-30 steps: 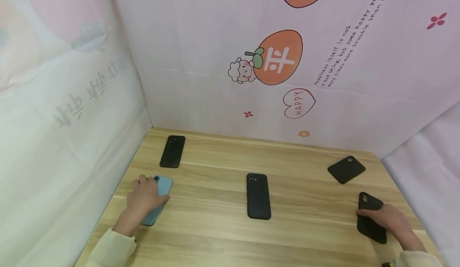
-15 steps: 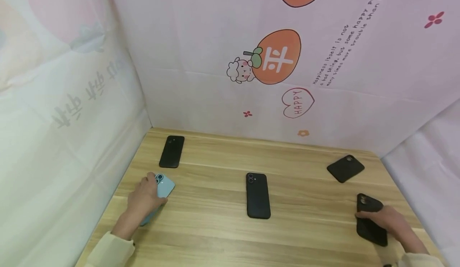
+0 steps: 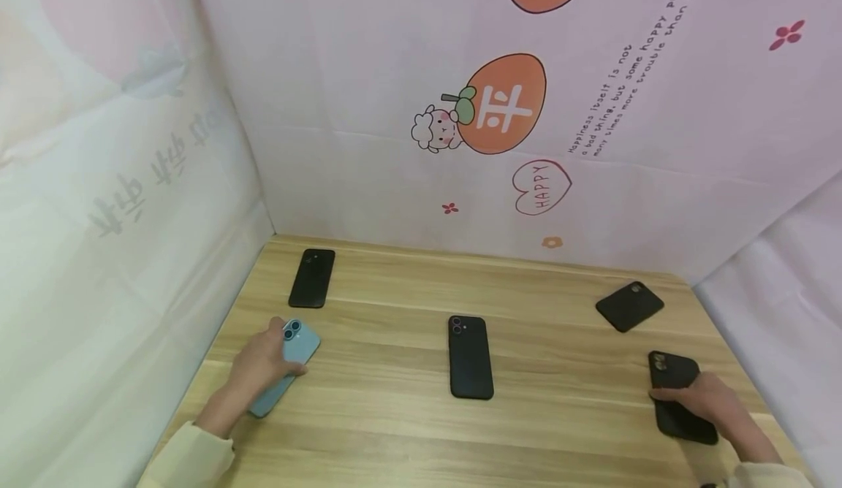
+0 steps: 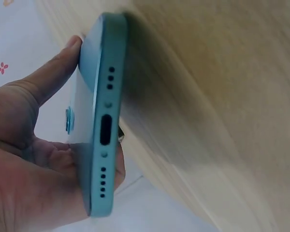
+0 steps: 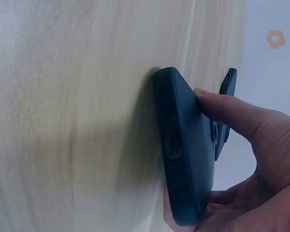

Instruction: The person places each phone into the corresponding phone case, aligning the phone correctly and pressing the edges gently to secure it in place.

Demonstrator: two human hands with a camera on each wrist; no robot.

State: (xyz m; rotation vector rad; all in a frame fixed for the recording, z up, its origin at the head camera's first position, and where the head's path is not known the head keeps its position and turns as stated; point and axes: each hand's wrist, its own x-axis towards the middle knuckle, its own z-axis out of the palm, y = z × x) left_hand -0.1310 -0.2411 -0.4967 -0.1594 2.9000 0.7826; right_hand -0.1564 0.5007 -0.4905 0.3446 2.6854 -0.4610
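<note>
A glossy light-blue, rounded rectangular phone (image 3: 299,347) is gripped across its sides by the left hand (image 3: 258,362), near the left edge of the pale wood-grain table (image 3: 395,437). Near the right edge, a matte black, rounded phone-shaped case (image 3: 682,421) is gripped by the right hand (image 3: 710,402), thumb and fingers on opposite sides. The step in hand is judged to be a two-handed hold; the next move would call for both grips to be kept firm and even. Whether either item is fully clear of the wood cannot be told.

On the blue phone, two round lenses are seen at the end facing the table's back edge, and an oval port between rows of small holes at the other. On the black case, a wide port cutout and a dotted grille are shown.
</note>
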